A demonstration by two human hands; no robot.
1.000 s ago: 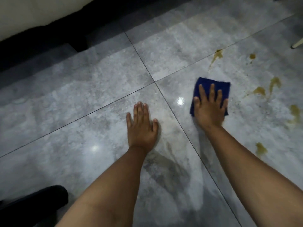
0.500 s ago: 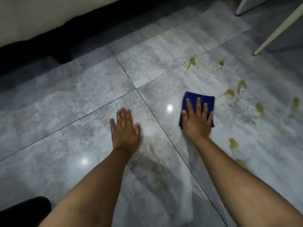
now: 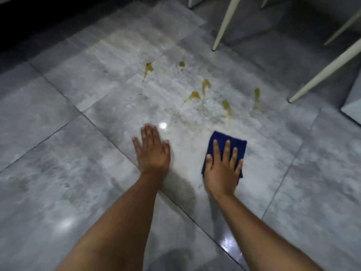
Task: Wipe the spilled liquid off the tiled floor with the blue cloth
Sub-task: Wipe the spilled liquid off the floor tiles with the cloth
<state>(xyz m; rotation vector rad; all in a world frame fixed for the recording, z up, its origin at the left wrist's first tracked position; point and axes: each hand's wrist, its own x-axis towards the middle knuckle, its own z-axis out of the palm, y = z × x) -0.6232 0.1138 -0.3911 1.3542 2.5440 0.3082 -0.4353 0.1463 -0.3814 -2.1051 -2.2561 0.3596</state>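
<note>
Forearms: two bare arms reach in from the bottom edge, side by side, both stretched toward the middle of the floor.
Left hand (image 3: 152, 151): flat, palm down on the tile, fingers straight and close together, holding nothing; it lies over a dark grout line that runs diagonally under it.
Right hand (image 3: 222, 169): flat, palm down, fingers spread, pressing on the cloth without curling around it.
Cloth (image 3: 234, 140): dark blue, folded to a rough rectangle, lying on the floor under the right hand; its far edge and both side edges show past the fingers. Just beside the left hand, apart from it.
Floor (image 3: 58, 163): large grey marbled tiles, glossy, with bright glints of light, one just beyond the left fingertips.
Small smear (image 3: 200, 186): faint yellowish mark on the tile touching the near left corner of the cloth, by the right wrist.
Spill (image 3: 194, 94): yellow-brown blots and streaks scattered on the tile beyond both hands, apart from the cloth; fine specks lie between them.
Furniture legs (image 3: 224, 24): thin cream-coloured legs slant down to the floor at the far right, beyond the spill; what they carry is out of sight.
Far left corner: dark, nothing can be made out.
</note>
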